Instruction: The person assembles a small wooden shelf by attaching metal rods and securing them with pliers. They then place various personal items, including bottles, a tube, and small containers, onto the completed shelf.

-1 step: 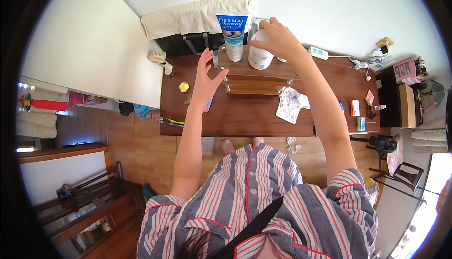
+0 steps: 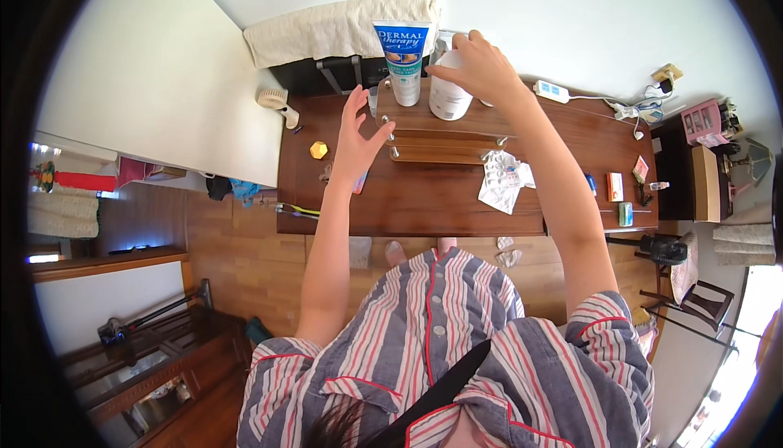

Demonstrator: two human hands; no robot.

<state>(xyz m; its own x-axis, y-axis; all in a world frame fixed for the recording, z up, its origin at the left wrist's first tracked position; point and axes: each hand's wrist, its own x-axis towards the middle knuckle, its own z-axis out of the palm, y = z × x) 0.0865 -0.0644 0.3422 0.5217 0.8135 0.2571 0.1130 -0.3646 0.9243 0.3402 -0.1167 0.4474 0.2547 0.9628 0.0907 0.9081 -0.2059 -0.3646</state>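
White plastic container [image 2: 451, 101], head view: stands on the wooden riser [image 2: 449, 148] at the far side of the table [image 2: 432, 211]. Right hand [image 2: 481, 71]: closed on the upper part of the container, thumb at its left side. Left hand [image 2: 359, 140]: open, unloaded, fingers spread near the left end of the riser. White-and-blue tube [image 2: 403, 58]: upright, just left of the container. Silver blister packs [image 2: 499, 189]: on the table, near side of the riser, toward its right end. Yellow object [image 2: 319, 150]: on the table, left of the left hand.
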